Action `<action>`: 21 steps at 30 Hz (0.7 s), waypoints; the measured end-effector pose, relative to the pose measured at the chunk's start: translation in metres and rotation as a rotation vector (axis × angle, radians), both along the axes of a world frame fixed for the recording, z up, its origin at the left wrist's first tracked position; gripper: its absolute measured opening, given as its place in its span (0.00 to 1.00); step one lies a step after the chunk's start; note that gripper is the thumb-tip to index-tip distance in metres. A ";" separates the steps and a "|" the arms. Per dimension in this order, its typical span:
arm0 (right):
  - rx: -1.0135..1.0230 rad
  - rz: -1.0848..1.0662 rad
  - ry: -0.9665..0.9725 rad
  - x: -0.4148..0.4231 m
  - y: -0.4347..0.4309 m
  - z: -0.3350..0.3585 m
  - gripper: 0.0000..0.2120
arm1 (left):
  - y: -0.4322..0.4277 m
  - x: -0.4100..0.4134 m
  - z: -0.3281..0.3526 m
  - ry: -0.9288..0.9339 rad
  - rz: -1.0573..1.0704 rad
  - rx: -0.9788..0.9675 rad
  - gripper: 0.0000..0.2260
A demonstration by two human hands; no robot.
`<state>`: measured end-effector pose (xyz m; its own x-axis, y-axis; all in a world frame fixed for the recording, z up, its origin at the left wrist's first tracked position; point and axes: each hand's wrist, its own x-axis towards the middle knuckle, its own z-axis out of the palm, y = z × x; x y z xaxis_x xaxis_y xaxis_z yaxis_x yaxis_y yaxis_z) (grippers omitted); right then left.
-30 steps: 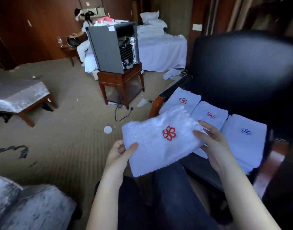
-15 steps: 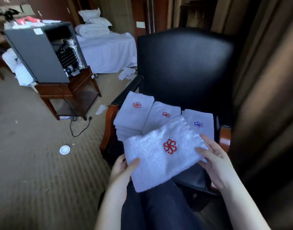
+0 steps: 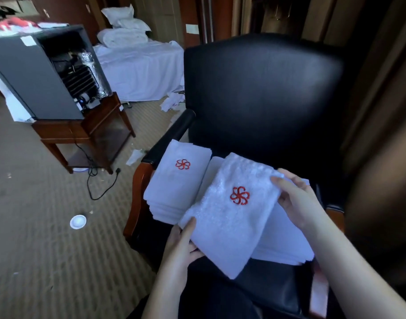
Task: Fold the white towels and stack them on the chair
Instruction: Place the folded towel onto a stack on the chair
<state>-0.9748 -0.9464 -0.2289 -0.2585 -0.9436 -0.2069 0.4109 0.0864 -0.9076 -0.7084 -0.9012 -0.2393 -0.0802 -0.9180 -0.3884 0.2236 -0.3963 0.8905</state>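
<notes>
**Folded towel held over armchair stacks**

A person holds a folded white towel, stitched with a red pinwheel emblem, in both hands above the seat of a black leather armchair with wooden arms. The right hand grips the towel's far right edge, its fingers pressed together over the cloth. The left hand pinches the near left corner, thumb on top and the other digits tucked beneath. The towel lies tilted across a second pile of white towels on the right of the seat; whether it rests on that pile cannot be told. Just beside it, against the chair's left arm, sits a stack of white towels whose top piece bears the same red emblem. Further back, a grey mini fridge stands on a small wooden table, its rear coils exposed and a black power cord trailing onto the striped carpet. A round white lid lies on the carpet, well apart from the chair. A bed with rumpled white sheets and pillows stands behind.
</notes>
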 end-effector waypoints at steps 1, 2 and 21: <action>-0.007 0.015 0.034 -0.003 -0.020 0.002 0.18 | -0.014 -0.004 0.001 -0.009 0.019 0.003 0.13; -0.009 0.018 0.055 -0.006 -0.040 0.001 0.20 | -0.027 -0.008 0.002 -0.018 0.040 0.008 0.11; -0.024 -0.222 1.197 0.011 -0.156 -0.069 0.15 | -0.106 -0.020 -0.061 -1.257 0.207 -0.750 0.12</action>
